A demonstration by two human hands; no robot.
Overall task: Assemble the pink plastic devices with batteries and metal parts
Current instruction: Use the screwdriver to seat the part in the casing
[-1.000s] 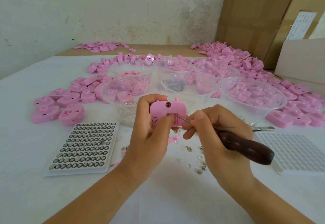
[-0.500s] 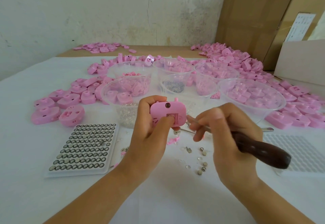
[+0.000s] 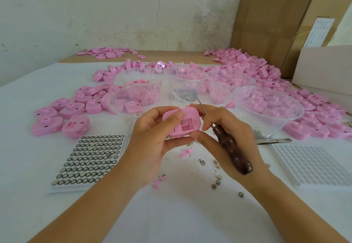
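The pink device (image 3: 183,123) sits above mid-table, open back up, held between both hands. The left hand (image 3: 152,139) curls round its left edge, thumb on the face; the right hand (image 3: 226,134) pinches its right edge while gripping the wooden-handled awl (image 3: 233,154), tip pointing away. This looks like checking the compartment (image 3: 185,127); next likely calls for a cell from the battery tray (image 3: 91,158), near on the left. Clear bowls (image 3: 114,105) crowd just behind; open cloth (image 3: 171,214) lies nearer the person
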